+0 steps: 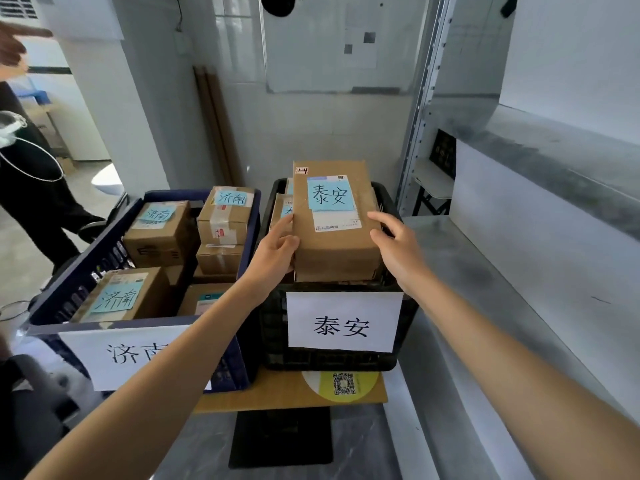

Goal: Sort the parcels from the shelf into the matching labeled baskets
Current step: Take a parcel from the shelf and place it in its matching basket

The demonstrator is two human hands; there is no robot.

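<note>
Both forearms reach forward from the bottom of the view, bare and nearly straight, converging on one parcel (pixel 334 244); the left hand (pixel 277 249) clasps the parcel's left edge, thumb lying up along the side and fingers curled onto the cardboard; the right hand (pixel 398 247) lies against the right edge with fingers loosely spread, index tip and thumb touching the top face, and whether it really has a hold I cannot tell.

The parcel is a brown cardboard box with a blue note (pixel 330 195) handwritten 泰安 stuck over its shipping label; it lies flat, long side pointing away, on top of the black basket (pixel 273 341), level with the rim or just above it; the white sign (pixel 343 322) on that basket's front wall reads 泰安 as well; other boxes (pixel 282 209) stand in the basket behind the left hand, partly hidden.

Just to the left stands the blue basket (pixel 69 282), touching or nearly touching the black one; its paper sign (pixel 128 355) is partly covered by the left forearm; the cartons (pixel 156 233) inside carry blue notes marked 济南.

Both baskets rest on a cardboard sheet (pixel 277 393) bearing a yellow QR sticker; a grey metal shelf (pixel 519 271) runs along the right; a person in dark clothes (pixel 31 195) stands at the far left.
</note>
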